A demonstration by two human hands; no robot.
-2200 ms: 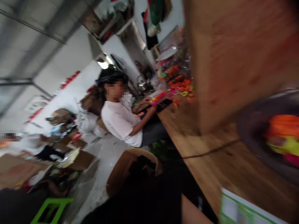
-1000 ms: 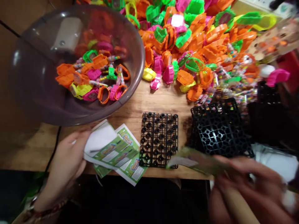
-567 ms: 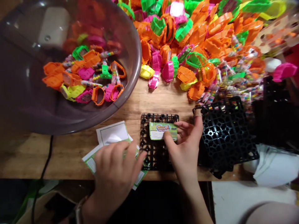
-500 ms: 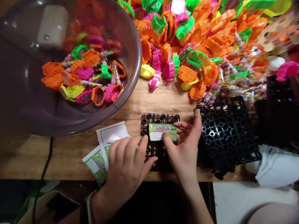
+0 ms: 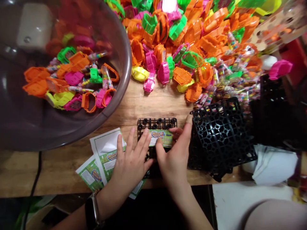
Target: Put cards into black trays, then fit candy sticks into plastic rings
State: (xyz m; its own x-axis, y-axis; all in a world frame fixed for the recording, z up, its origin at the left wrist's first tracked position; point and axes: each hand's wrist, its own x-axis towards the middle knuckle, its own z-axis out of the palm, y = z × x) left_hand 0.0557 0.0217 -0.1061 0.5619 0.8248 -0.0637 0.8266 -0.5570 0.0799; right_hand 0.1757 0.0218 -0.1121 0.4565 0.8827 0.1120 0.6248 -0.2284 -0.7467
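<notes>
A green printed label point(image 5: 165, 137) reading "Maze watch" lies over a black plastic lattice grid point(image 5: 157, 122) near the table's front edge. My right hand point(image 5: 175, 153) grips the label, with the thumb on its face and the fingers at its right end. My left hand point(image 5: 130, 156) is open, fingers spread flat, and its fingertips overlap the label's left end; whether they press on it I cannot tell. Green-and-white label sheets point(image 5: 107, 140) lie partly under my left hand. The grid's lower part is mostly hidden by my hands.
A large grey translucent basin point(image 5: 79, 134) at the left holds colourful toy watches and candy tubes. A heap of plastic toy watches point(image 5: 163, 38) covers the back. Candy tubes point(image 5: 230, 76), stacked black grids point(image 5: 223, 134) and white papers point(image 5: 275, 166) are at the right. A cable point(image 5: 35, 179) hangs over the front edge.
My left hand has spread its fingers and reached the label's left end. My right hand keeps its grip on the label. The whole view has shifted, so things appear farther left.
</notes>
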